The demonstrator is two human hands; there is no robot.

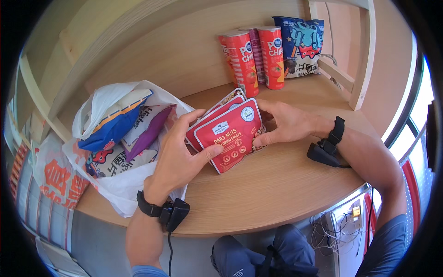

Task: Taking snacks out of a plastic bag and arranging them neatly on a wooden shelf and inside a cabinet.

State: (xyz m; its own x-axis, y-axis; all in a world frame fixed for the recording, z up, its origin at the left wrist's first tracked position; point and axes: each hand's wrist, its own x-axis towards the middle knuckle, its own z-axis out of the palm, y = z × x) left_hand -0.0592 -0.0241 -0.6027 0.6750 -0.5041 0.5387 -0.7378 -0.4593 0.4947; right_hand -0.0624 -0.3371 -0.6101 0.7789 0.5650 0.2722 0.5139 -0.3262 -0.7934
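Observation:
Several red pouches of nuts and dried fruits [231, 133] are stacked face up, slightly fanned, above the wooden desk. My left hand [183, 152] grips their left side, thumb across the front pouch. On the right edge, my right hand [285, 121] pinches the same pouches with its thumb on the front; its other fingers are partly hidden behind them. Just left of my left hand, an open white plastic bag [121, 194] holds several snack packets, among them a blue one [114, 121] and a purple-and-white one [147, 130].
Red chip canisters [242, 62] and a purple canister [258, 55] stand against the back panel. Beside them leans a blue-and-white snack bag [303, 48]. A wooden post [362, 59] rises at the right. Another printed plastic bag [59, 173] sits at far left. Tangled cables [337, 228] lie below.

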